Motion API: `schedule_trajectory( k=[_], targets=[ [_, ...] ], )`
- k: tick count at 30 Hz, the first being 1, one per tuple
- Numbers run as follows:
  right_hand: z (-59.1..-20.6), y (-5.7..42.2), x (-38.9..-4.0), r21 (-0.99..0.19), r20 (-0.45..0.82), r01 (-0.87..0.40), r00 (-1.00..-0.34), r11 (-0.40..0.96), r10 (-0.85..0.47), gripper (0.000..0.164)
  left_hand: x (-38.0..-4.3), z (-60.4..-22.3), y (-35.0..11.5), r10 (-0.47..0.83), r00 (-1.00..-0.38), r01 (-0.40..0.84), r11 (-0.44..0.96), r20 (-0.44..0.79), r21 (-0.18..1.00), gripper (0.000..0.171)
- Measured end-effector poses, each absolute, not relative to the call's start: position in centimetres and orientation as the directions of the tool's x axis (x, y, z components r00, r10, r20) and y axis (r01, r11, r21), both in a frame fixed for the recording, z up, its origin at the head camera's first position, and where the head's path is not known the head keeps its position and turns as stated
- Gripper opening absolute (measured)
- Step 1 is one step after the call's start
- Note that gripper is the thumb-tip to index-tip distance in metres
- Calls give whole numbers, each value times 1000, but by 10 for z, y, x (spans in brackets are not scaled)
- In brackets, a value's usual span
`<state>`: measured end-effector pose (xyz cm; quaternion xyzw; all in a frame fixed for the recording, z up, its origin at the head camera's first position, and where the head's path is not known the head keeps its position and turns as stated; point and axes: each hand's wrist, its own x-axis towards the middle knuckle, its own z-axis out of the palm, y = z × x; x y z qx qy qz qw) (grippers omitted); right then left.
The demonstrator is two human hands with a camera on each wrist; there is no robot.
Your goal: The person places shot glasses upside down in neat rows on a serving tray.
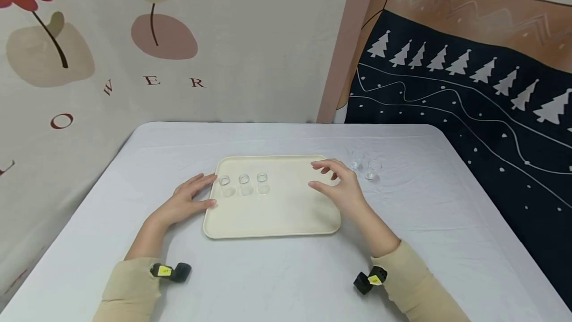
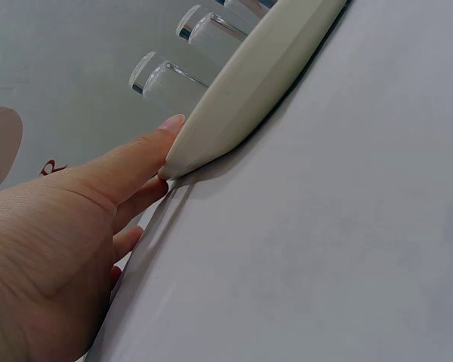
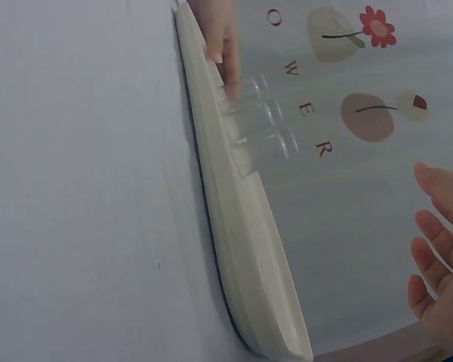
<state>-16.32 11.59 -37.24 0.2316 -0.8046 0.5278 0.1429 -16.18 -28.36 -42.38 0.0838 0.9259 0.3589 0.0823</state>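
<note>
A cream tray (image 1: 286, 212) lies on the table, with three small clear glasses (image 1: 244, 181) in a row along its left half. Their thick bases point upward in the left wrist view. At the tray's left edge, my left hand (image 1: 185, 200) rests with fingers spread, and its thumb (image 2: 162, 136) touches the rim. Over the tray's right end hovers my right hand (image 1: 341, 185), thumb and fingers apart, holding nothing. Seen from the right wrist, that hand (image 3: 445, 256) has gently bent fingers. Beyond it, more clear glasses (image 1: 371, 172) stand on the cloth.
A white cloth (image 1: 268, 277) covers the table. Behind the table hangs a pale curtain (image 1: 268, 63) with printed flowers and letters. To the right is a dark cloth (image 1: 491, 138) patterned with white trees. A small black camera sits on each sleeve.
</note>
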Motion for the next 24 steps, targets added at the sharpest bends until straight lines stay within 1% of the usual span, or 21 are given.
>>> schedule_trajectory(
  k=[5,11,14,24],
  targets=[
    [-353,130,-150,-762,491,-530,-848,373,-202,40,-162,-424,-283,212,-973,94,731,-95,676,79],
    [-347,150,-146,-731,509,-526,-845,435,-165,39,-162,-422,-284,219,-971,98,730,-96,676,78],
    [-339,156,-143,-739,501,-501,-855,451,-131,37,-162,-422,-284,214,-972,91,728,-100,680,78],
    [-368,195,-170,-771,478,-432,-878,467,-24,38,-161,-423,-283,218,-972,100,730,-91,677,78]
  ],
)
